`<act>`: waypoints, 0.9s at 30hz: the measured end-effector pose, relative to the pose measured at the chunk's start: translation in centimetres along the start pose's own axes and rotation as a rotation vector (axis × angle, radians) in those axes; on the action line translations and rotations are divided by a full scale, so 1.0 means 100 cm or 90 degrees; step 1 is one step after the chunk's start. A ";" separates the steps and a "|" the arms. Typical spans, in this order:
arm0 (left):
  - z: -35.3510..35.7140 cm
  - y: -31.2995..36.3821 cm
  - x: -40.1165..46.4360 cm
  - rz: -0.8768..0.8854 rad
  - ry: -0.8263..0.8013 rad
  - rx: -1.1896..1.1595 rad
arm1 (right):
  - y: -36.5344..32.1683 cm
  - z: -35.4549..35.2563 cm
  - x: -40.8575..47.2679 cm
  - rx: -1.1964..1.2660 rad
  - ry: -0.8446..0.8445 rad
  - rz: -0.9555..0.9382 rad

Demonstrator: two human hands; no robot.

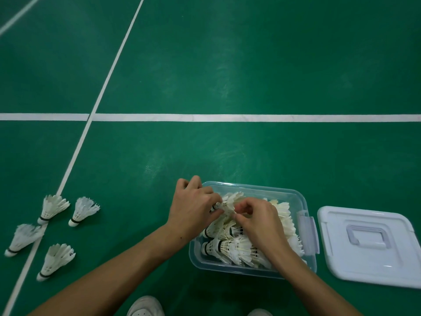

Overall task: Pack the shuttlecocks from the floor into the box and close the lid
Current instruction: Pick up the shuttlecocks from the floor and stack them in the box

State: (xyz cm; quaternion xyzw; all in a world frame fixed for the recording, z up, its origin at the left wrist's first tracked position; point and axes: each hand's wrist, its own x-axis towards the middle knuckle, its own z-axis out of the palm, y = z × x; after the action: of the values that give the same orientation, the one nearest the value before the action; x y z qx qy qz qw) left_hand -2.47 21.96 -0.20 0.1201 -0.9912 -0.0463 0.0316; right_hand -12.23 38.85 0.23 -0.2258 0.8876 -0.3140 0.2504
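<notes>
Four shuttlecocks (pixel 54 208) are scattered on the green floor (pixel 227 65) at 9 o'clock of the box (pixel 305 201), by a white line (pixel 75 151). The lid (pixel 369 245) lies at 3 o'clock, a shoe (pixel 145 306) at 6. No writing can be read. One shuttlecock (pixel 224 207) is pinched over the filled box by the left hand (pixel 193 208) and right hand (pixel 257 222), fingers curled.

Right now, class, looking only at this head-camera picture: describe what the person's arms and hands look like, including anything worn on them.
Both arms are bare as far as the frame shows: no sleeves, gloves, watch, rings or bands on the left hand or the right hand. Fingernails look short and unpainted. The only clothing visible is white shoes at the bottom edge.
</notes>
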 end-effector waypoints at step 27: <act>-0.050 -0.211 -0.209 -0.411 0.231 -0.384 | -0.174 0.127 0.015 -0.044 -0.129 -0.358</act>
State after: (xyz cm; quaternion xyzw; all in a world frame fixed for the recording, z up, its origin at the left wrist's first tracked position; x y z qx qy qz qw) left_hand 23.17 6.16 1.61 0.4134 -0.8242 -0.3174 0.2216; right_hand -1.69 20.13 2.84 -0.5012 0.7710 -0.3163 0.2331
